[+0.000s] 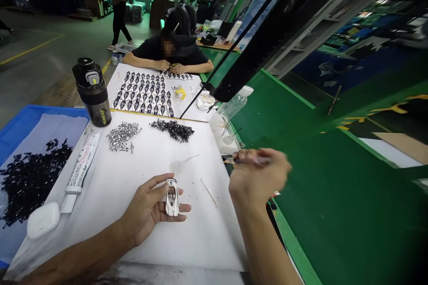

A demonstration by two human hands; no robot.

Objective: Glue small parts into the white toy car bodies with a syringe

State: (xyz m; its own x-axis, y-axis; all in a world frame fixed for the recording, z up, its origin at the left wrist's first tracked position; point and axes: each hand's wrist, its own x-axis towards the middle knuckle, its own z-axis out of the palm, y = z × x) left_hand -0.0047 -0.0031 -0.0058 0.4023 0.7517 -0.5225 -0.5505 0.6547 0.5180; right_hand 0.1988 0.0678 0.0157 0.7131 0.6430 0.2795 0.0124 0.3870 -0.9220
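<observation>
My left hand point(147, 207) holds a small white toy car body point(172, 198) over the white worktop, the thumb on its side and the fingers beneath. At the right edge of the worktop is my right hand point(262, 173), closed round a slim tool point(252, 159). Motion smears that tool, and its kind is hard to make out; its narrow end points left. Beyond my left hand lie a pile of small silvery parts point(123, 136) and a heap of small black parts point(172, 130). A thin stick point(209, 193) rests between my hands.
A blue tray point(23, 120) with black parts stands at left. Near it are a white tube point(82, 164), a white case point(43, 220) and a dark bottle point(92, 93). Opposite, a co-worker point(170, 49) leans over rows of small parts point(143, 93). A black arm point(254, 40) slants overhead.
</observation>
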